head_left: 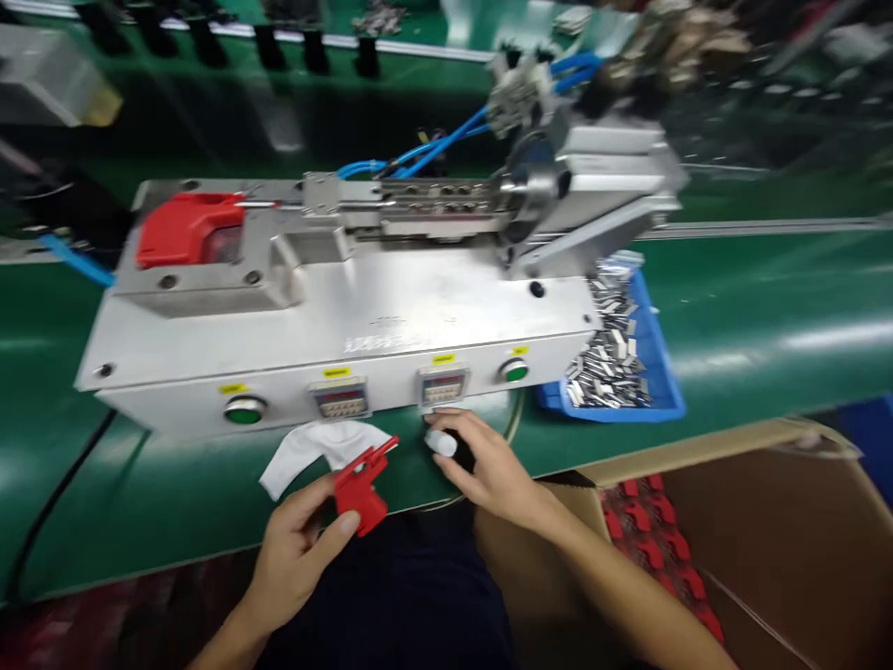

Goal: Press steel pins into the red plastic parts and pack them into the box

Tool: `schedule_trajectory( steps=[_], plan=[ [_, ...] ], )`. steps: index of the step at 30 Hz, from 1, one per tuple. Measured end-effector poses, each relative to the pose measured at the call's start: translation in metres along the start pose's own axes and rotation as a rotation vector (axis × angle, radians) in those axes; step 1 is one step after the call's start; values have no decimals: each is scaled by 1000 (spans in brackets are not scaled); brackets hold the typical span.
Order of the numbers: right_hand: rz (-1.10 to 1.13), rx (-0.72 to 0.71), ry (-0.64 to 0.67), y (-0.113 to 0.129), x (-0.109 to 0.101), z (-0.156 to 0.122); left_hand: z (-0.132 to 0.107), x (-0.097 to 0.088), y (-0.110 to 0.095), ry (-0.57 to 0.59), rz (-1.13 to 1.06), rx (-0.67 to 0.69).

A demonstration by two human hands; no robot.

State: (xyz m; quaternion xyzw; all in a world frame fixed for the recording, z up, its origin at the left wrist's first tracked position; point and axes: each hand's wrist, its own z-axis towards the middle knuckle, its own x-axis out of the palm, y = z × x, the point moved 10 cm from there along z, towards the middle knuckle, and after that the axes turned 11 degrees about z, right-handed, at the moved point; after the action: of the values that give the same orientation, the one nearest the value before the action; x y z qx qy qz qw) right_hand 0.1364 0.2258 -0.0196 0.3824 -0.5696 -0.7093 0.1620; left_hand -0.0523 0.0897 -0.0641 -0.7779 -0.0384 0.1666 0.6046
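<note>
My left hand (297,554) grips a red pistol-shaped plastic part (361,493) between thumb and fingers, its thin barrel end pointing up to the right. My right hand (488,465) is closed around a small whitish bottle (442,443) just in front of the machine; the far end of the bottle is blurred. Behind my left hand a white cloth (325,445) lies crumpled on the green table. A second red pistol-shaped part (185,233) sits in the metal holder at the left end of the machine (419,298), with a thin rod meeting its front.
Green buttons (246,409) and small digital counters line the machine's front. A blue bin (659,372) of small metal pieces stands at its right. At lower right, an open cardboard box (788,530) holds rows of red parts (648,540). Blue air hoses (439,144) run behind.
</note>
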Motion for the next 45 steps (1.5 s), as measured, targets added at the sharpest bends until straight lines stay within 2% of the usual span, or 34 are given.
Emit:
schedule_trajectory(
  steps=[4, 7, 9, 11, 13, 14, 16, 20, 23, 26, 31, 34, 37, 39, 41, 45],
  plan=[
    [-137, 38, 75, -3, -2, -8, 6, -24, 33, 44, 144, -57],
    [-171, 35, 133, 23, -24, -20, 14, -40, 47, 70, 181, -96],
    [-179, 24, 33, 43, -61, -24, 19, -50, 50, 53, 175, -111],
    [-280, 86, -165, 50, -113, -25, 22, -58, 51, 46, 156, -113],
    [-459, 247, -311, 37, -158, -21, 23, -57, 53, 87, 128, -102],
    [-539, 336, -336, 25, -175, -16, 22, -55, 53, 109, 112, -95],
    [-637, 472, -326, -2, -194, -4, 18, -50, 54, 117, 72, -85],
    [-667, 555, -311, -39, -204, 19, 4, -39, 47, 72, -23, -79],
    [-606, 525, -319, -40, -205, 24, -5, -35, 38, 41, -70, -86],
    [-476, 446, -344, -19, -211, 21, -7, -36, 33, 22, -88, -97],
    [-244, 304, -463, 42, -227, 7, -4, -34, 28, 64, -108, -59],
    [-141, 216, -557, 81, -227, 6, 3, -30, 27, 132, -98, 2],
    [-27, 148, -571, 111, -209, 22, 8, -22, 21, 254, -40, 104],
    [-14, 121, -506, 126, -186, 44, 11, -21, 16, 280, 10, 153],
    [-100, 55, -434, 142, -159, 73, 16, -22, 10, 269, 41, 180],
    [-419, -253, -253, 183, -88, 142, 24, -23, 3, 264, -7, 204]
  ],
)
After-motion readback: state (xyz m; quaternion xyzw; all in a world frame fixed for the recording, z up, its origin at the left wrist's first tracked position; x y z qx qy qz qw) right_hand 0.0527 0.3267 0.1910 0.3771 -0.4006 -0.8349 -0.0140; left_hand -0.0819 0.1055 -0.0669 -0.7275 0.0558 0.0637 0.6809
